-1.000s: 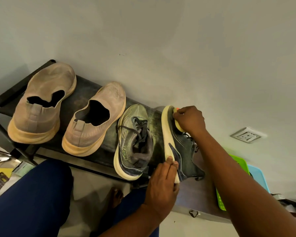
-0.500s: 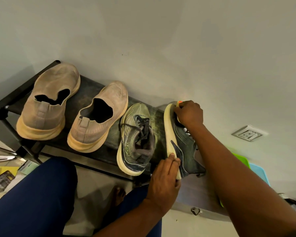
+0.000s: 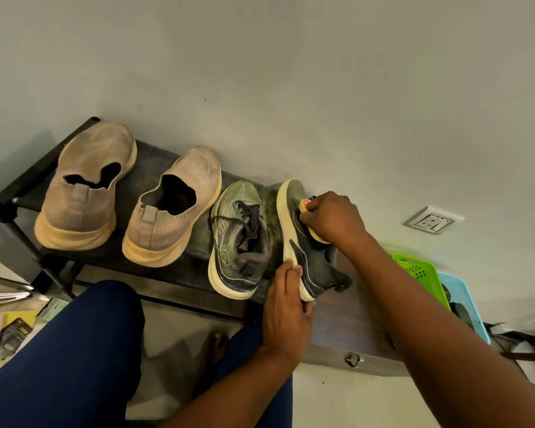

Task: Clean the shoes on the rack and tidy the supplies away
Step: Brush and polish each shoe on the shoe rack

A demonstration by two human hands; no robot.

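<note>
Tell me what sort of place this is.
Probably a home entryway or hall corner: a low black shoe rack of worn shoes stands against a plain wall, a wall socket is set low, and plastic baskets sit on the floor.

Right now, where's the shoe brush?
In the head view, the shoe brush is in the right hand, pressed against the tilted dark sneaker at the rack's right end.
</note>
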